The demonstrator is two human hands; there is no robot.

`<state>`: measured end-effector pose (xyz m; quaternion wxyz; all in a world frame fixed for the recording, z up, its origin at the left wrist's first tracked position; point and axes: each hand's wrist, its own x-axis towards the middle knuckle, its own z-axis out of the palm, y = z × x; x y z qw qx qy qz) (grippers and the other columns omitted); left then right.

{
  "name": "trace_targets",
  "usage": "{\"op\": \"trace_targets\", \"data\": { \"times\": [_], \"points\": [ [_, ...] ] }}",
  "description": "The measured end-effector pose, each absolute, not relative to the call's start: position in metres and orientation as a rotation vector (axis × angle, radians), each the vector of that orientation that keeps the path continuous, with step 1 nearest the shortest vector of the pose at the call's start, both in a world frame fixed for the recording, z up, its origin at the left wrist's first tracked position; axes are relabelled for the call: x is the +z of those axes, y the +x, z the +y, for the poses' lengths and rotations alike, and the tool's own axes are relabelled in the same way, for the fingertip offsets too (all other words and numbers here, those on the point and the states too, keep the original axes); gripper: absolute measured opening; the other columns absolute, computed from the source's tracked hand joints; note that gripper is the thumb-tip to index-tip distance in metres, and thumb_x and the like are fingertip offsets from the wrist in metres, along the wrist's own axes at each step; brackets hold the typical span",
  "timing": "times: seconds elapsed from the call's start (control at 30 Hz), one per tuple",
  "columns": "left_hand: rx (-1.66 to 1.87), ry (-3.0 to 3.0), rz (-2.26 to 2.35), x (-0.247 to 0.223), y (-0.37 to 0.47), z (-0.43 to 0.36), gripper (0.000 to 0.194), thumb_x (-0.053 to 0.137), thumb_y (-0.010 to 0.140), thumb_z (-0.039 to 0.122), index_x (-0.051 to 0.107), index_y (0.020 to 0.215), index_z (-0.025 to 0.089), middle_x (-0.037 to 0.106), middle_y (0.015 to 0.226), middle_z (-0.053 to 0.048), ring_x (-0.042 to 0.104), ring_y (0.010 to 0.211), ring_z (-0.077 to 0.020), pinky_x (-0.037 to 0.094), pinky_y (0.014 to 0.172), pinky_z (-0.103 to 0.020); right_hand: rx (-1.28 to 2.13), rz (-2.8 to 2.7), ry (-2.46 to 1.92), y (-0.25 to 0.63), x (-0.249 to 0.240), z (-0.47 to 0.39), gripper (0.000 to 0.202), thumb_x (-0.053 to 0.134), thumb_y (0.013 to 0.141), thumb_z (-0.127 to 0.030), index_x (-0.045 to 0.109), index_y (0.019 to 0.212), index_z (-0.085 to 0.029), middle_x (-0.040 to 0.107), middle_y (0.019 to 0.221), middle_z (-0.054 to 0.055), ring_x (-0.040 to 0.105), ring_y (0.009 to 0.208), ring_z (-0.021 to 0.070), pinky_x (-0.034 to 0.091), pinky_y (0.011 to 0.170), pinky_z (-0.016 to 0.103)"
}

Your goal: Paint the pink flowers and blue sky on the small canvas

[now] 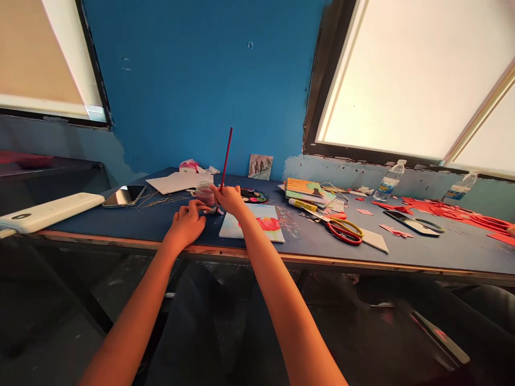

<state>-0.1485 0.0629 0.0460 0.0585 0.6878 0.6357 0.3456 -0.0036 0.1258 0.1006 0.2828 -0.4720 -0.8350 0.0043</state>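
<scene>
Paintbrush (pixel 227 155): gripped in the closed fingers of the right hand (pixel 231 200), handle nearly upright, between the jar (pixel 205 194) and the painting (pixel 267 224). Left hand (pixel 187 222): fingers bent by the jar's near side; cannot tell whether they grip anything. Caution: bumping the jar could spill liquid onto the painting; a wet brush or forearm contact could smear it. Palette (pixel 257 197): far side, partly blocked by the right hand. Scissors (pixel 344 230): right, on the desk (pixel 298 249).

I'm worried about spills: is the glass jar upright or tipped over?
Upright: the glass jar stands on the table, its round rim on top.
</scene>
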Motion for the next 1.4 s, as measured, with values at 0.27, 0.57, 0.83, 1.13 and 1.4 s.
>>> {"op": "trace_targets", "data": {
  "times": [0.27,0.57,0.83,1.13,1.4],
  "points": [
    [1.180,2.047,1.959,0.045,-0.151,0.064,0.040,0.045,0.080,0.026,0.044,0.119,0.021,0.057,0.138,-0.016,0.045,0.131,-0.0373,0.037,0.110,-0.053,-0.050,-2.236,-1.335,-0.003,0.098,0.128,0.061,0.026,0.107,-0.049,0.066,0.074,-0.016,0.064,0.071,0.003,0.062,0.091,0.0169,0.023,0.092,0.032],
    [0.961,2.119,1.913,0.048,-0.147,0.061,0.044,0.043,0.079,0.026,0.044,0.123,0.020,0.059,0.138,-0.015,0.041,0.134,-0.0375,0.031,0.114,-0.055,0.050,-2.117,-1.505,-0.002,0.097,0.131,0.060,0.030,0.106,-0.049,0.063,0.068,-0.016,0.070,0.082,0.008,0.063,0.096,0.0231,0.026,0.099,0.043],
    [0.949,2.110,1.957,0.051,-0.146,0.059,0.042,0.042,0.080,0.027,0.045,0.121,0.019,0.055,0.138,-0.018,0.043,0.133,-0.0379,0.034,0.112,-0.053,0.120,-2.007,-1.387,-0.003,0.099,0.133,0.066,0.019,0.106,-0.054,0.065,0.075,-0.018,0.069,0.081,0.004,0.062,0.097,0.0196,0.027,0.096,0.036],
    [1.068,2.152,1.937,0.045,-0.151,0.063,0.038,0.041,0.080,0.028,0.048,0.116,0.019,0.057,0.137,-0.016,0.047,0.127,-0.0361,0.037,0.110,-0.054,0.127,-2.071,-1.503,-0.007,0.095,0.132,0.060,0.029,0.106,-0.049,0.065,0.074,-0.014,0.070,0.086,0.009,0.061,0.095,0.0224,0.026,0.097,0.041],
    [1.092,2.110,1.976,0.041,-0.155,0.068,0.039,0.043,0.080,0.029,0.048,0.117,0.020,0.056,0.138,-0.014,0.045,0.130,-0.0356,0.036,0.112,-0.052,0.136,-2.065,-1.488,-0.007,0.092,0.136,0.063,0.025,0.106,-0.054,0.067,0.077,-0.017,0.071,0.088,0.006,0.062,0.099,0.0212,0.028,0.097,0.039]
  ]
}}
